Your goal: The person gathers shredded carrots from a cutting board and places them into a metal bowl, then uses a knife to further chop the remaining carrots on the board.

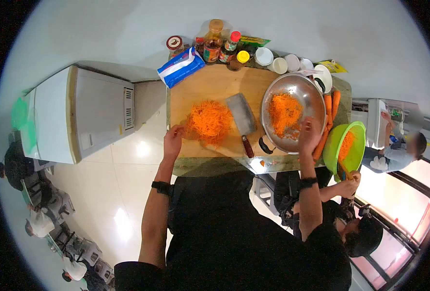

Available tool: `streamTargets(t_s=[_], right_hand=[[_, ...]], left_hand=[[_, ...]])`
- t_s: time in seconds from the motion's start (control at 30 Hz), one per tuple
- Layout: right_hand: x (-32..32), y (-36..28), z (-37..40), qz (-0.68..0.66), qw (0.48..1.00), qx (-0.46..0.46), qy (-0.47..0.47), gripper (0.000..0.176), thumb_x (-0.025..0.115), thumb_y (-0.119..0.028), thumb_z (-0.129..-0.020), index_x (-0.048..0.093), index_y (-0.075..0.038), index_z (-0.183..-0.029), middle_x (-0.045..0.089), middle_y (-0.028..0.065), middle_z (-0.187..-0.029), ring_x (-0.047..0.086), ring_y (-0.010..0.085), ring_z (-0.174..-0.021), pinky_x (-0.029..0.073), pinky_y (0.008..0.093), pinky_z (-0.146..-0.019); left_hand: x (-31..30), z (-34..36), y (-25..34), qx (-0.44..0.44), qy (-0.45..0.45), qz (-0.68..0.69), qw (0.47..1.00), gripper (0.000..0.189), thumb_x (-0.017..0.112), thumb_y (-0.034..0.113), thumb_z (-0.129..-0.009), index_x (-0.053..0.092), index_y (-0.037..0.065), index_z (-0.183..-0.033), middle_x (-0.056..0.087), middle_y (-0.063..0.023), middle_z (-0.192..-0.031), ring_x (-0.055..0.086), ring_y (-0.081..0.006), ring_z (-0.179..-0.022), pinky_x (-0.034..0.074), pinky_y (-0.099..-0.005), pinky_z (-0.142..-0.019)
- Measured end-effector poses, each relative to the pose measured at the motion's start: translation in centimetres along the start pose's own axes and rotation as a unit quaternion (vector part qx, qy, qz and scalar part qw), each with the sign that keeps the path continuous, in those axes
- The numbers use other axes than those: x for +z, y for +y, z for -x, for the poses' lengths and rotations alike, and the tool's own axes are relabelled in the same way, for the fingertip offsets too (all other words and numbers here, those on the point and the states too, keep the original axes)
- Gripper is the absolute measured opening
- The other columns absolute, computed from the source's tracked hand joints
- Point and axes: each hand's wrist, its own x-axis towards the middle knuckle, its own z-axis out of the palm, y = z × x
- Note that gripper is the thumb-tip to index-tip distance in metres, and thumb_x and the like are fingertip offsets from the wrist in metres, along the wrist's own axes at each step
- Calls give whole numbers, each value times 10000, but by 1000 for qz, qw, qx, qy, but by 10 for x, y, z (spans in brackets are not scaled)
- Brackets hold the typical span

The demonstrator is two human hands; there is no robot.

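A pile of shredded carrot (209, 121) lies on a wooden cutting board (210, 87). My left hand (173, 139) rests at the pile's left edge, fingers touching the shreds. My right hand (308, 135) hovers over the near rim of a steel bowl (307, 92) that holds more shredded carrot (283, 112); whether it grips any shreds I cannot tell. A cleaver (242, 120) lies flat on the board between pile and bowl, handle toward me.
Whole carrots (330, 109) lie right of the bowl. A green bowl (344, 145) holds carrot, with another person's hand (351, 175) at it. Jars, bottles and cups (234, 48) and a blue-white packet (181, 67) line the far edge. A white appliance (79, 114) stands left.
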Motion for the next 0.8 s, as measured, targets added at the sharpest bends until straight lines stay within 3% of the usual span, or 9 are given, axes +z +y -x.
streamTargets(t_s=[0.1, 0.17, 0.23, 0.3, 0.43, 0.5, 0.63, 0.77, 0.8], right_hand=[[44, 54, 31, 62, 991, 17, -122, 174, 635, -32, -897, 661, -27, -1068, 656, 131, -1080, 664, 295, -916, 544, 397, -789], [28, 26, 23, -32, 995, 72, -52, 135, 640, -71, -826, 653, -37, -957, 639, 179, -974, 629, 411, -896, 509, 466, -767], [8, -7, 12, 1, 1000, 11, -1, 159, 647, -63, -803, 655, -48, -960, 637, 187, -1005, 630, 408, -902, 511, 457, -767], [-2, -25, 7, 16, 1000, -12, 20, 117, 636, -70, -902, 659, -33, -1011, 655, 140, -1071, 658, 301, -976, 548, 405, -753], [38, 5, 22, 23, 997, 43, -61, 107, 646, -45, -874, 646, -35, -980, 633, 151, -1070, 655, 324, -967, 538, 410, -751], [47, 12, 20, 51, 997, 4, -64, 122, 649, -37, -857, 641, -41, -978, 622, 167, -1049, 653, 355, -920, 530, 424, -740], [22, -39, 11, 0, 992, -3, 123, 110, 624, -35, -883, 640, -37, -991, 629, 195, -961, 637, 387, -844, 512, 447, -707], [44, -10, 23, 27, 997, 57, 34, 104, 597, -76, -911, 652, -36, -990, 655, 211, -963, 655, 402, -805, 531, 461, -657], [32, -32, 20, 13, 995, 66, 80, 106, 598, -75, -908, 667, -54, -985, 663, 211, -909, 657, 411, -806, 529, 482, -694]], left_hand=[[5, 2, 2, -53, -1, 62, 997, 185, 509, 44, -965, 655, 9, -1072, 691, -75, -953, 635, -164, -903, 494, -296, -823], [3, 2, -9, 16, -3, 41, 999, 186, 513, 45, -962, 655, 9, -1077, 684, -68, -925, 619, -160, -864, 493, -295, -807], [-6, 6, 4, 8, -3, 8, 1000, 186, 518, 54, -963, 655, 9, -1080, 682, -71, -919, 618, -158, -863, 492, -296, -803], [-7, 4, 12, 4, -6, -23, 1000, 186, 523, 62, -964, 655, 8, -1084, 681, -75, -913, 618, -156, -863, 492, -296, -798], [-9, 6, 19, 6, -20, -42, 999, 198, 546, 88, -958, 661, 20, -1104, 687, -85, -905, 632, -164, -832, 495, -293, -784], [-7, 1, 26, 18, -14, -80, 997, 202, 557, 96, -954, 666, 28, -1110, 692, -87, -900, 641, -166, -822, 497, -290, -775], [-8, -4, 45, 58, -25, -61, 996, 190, 580, 99, -940, 694, 51, -1084, 714, -101, -907, 673, -182, -842, 516, -305, -762], [5, -11, 50, 42, -111, -89, 989, 172, 601, 98, -923, 711, 64, -1051, 725, -117, -917, 693, -212, -867, 533, -330, -769], [6, -12, 52, 40, -109, -90, 989, 172, 601, 98, -923, 711, 64, -1051, 725, -117, -917, 693, -212, -867, 533, -330, -769]])
